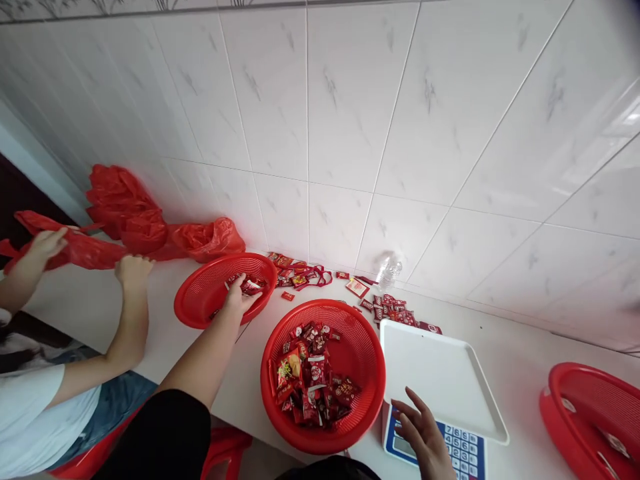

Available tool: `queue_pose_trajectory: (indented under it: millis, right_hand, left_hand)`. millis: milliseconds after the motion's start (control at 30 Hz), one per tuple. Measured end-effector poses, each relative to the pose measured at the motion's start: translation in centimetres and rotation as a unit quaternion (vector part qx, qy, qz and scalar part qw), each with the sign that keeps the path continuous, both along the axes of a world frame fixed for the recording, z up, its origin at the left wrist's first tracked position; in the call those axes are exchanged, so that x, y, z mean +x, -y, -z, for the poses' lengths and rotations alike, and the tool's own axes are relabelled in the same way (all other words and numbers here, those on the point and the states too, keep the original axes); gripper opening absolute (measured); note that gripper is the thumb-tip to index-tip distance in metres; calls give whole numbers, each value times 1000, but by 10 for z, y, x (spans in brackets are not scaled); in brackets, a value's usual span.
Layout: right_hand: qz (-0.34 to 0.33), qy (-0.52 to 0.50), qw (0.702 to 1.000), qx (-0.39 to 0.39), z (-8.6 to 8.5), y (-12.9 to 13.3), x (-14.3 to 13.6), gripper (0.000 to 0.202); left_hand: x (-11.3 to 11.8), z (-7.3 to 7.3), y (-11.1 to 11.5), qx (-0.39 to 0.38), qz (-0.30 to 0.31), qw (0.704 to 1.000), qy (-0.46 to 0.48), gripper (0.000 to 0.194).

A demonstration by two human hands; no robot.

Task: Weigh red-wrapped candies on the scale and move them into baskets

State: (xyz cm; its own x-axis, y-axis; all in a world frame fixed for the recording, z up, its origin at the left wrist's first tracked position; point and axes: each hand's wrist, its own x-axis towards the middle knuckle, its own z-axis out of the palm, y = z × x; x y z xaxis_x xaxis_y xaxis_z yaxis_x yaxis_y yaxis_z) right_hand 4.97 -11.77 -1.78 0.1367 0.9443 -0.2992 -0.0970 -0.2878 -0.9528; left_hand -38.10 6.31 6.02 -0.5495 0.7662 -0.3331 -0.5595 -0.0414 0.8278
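My left hand (239, 301) reaches into the left red basket (193, 293), its thumb and fingers closed around several small red candy packets (251, 285). Part of the grip is hidden by the hand itself. My right hand (423, 430) hovers over the keypad of a digital scale (467, 448), fingers apart and nothing in them. The scale's white tray (435, 367) is bare. Between my arms stands a second red basket (373, 407), partly filled with red-wrapped candies (317, 370) and a larger yellow-and-red packet (289, 368).
Loose packets (393, 308) lie along the wall beside a clear plastic bottle (389, 270). Red ribbon-like strips (320, 275) are nearby. A third red basket (560, 413) sits at right. On the left, a co-worker's hands (134, 270) handle red plastic bags (95, 252).
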Motion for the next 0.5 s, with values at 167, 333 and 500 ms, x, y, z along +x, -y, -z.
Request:
queue_pose_trajectory:
  millis: [167,333,500]
  right_hand:
    - [-3,-7,1000,-3,-1,-3,0,65]
    - [-91,-10,996,6,-6,-10,3,57]
    - [-156,-5,988,8,-16,-16,17,49]
  left_hand:
    - [35,25,-9,-51,72,996,-20,13]
    - [121,84,22,-68,359,894,-258,42]
    - [168,138,32,-176,389,765,-482,83]
